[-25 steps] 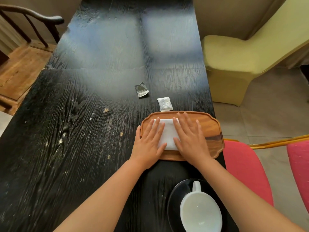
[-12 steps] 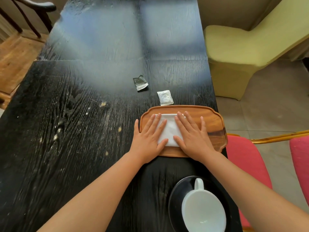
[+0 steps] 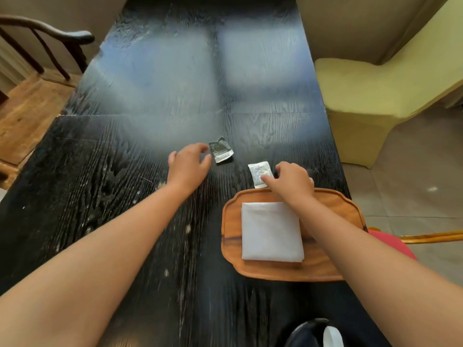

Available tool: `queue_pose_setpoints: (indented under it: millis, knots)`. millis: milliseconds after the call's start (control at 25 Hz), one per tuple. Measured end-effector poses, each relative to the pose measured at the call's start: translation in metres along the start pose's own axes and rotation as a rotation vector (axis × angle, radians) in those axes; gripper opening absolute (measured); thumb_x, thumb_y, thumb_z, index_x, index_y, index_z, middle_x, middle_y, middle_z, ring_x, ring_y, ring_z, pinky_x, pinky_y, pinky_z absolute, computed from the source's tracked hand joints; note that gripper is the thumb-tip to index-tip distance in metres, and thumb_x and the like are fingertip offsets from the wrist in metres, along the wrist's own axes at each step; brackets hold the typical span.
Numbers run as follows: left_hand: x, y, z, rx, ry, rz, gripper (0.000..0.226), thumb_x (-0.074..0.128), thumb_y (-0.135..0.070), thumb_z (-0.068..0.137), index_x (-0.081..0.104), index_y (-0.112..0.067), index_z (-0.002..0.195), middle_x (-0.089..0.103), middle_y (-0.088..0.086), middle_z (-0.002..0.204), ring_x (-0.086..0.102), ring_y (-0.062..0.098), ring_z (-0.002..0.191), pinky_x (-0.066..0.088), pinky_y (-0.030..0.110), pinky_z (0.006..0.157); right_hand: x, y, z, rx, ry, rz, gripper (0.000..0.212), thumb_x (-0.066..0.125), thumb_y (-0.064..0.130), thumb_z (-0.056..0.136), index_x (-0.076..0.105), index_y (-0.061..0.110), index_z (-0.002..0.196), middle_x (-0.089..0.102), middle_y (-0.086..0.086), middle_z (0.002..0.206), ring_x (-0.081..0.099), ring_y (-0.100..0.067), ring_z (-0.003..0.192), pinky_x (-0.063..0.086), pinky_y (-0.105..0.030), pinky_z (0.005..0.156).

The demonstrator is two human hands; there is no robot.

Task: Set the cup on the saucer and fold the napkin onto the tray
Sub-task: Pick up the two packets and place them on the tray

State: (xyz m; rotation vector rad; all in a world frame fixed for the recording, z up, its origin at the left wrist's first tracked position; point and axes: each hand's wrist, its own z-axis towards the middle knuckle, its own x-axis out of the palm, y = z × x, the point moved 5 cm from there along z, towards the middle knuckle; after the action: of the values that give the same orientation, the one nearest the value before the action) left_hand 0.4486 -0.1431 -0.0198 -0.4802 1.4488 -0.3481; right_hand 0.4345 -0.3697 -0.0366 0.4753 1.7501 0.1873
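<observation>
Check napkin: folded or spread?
Folded. The napkin lies as a compact white square with layered edges, flat on the tray, neither hand touching it.

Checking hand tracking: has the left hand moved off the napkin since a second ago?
Yes. The left hand has left the napkin and tray, going forward and left over the table, its fingers now beside the dark sachet.

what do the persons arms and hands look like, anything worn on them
Both forearms are bare up to the frame edge, with no sleeves in view. No watch, bracelet or gloves show on the left hand or right hand. No rings are visible; nails look short.
</observation>
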Motion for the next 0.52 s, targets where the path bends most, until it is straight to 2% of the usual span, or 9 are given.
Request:
queue_pose_setpoints:
  millis: [80, 160, 240, 400, 520]
  knots:
    - [0.009, 0.011, 0.03, -0.064, 0.055, -0.001, 0.042, 0.05, -0.028, 0.093, 0.049, -0.013, 0.132, 0.055, 0.007, 0.134, 0.048, 0.024, 0.125, 0.029, 0.044, 0.105, 0.005, 0.008, 0.011, 0.039, -0.027, -0.046, 0.044, 0.061, 0.047, 0.08, 0.061, 0.01, 0.104, 0.062, -0.012, 0.113, 0.054, -0.033, 0.109, 0.042, -0.041, 0.09]
    - [0.026, 0.012, 0.049, -0.06, 0.155, 0.05, 0.051, 0.051, -0.032, 0.093, 0.038, -0.015, 0.14, 0.048, 0.01, 0.14, 0.04, 0.027, 0.13, 0.03, 0.046, 0.105, 0.008, 0.012, 0.015, 0.06, -0.07, -0.091, 0.036, 0.063, 0.04, 0.078, 0.061, 0.011, 0.098, 0.064, -0.011, 0.109, 0.056, -0.033, 0.106, 0.039, -0.039, 0.088]
    - [0.042, 0.012, 0.06, -0.064, 0.215, 0.058, 0.054, 0.055, -0.034, 0.091, 0.039, -0.017, 0.14, 0.045, 0.013, 0.138, 0.038, 0.03, 0.13, 0.03, 0.046, 0.105, 0.012, 0.012, 0.018, 0.083, -0.057, -0.105, 0.027, 0.063, 0.034, 0.077, 0.06, 0.013, 0.093, 0.066, -0.01, 0.104, 0.057, -0.032, 0.104, 0.036, -0.039, 0.088]
    - [0.049, 0.012, 0.06, -0.096, 0.089, -0.035, 0.033, 0.066, -0.026, 0.083, 0.064, -0.012, 0.112, 0.055, 0.014, 0.12, 0.047, 0.031, 0.117, 0.036, 0.04, 0.097, 0.014, 0.006, 0.018, 0.15, -0.001, 0.097, 0.008, 0.06, 0.024, 0.08, 0.055, 0.019, 0.083, 0.066, -0.005, 0.102, 0.057, -0.028, 0.102, 0.033, -0.038, 0.089]
    - [0.04, 0.02, 0.039, -0.27, 0.04, -0.348, 0.022, 0.065, -0.012, 0.081, 0.063, -0.004, 0.101, 0.064, 0.017, 0.11, 0.059, 0.03, 0.103, 0.046, 0.036, 0.088, 0.004, 0.006, 0.014, 0.12, -0.046, 0.29, 0.004, 0.057, 0.016, 0.082, 0.058, 0.018, 0.085, 0.067, -0.006, 0.1, 0.058, -0.029, 0.1, 0.04, -0.036, 0.085]
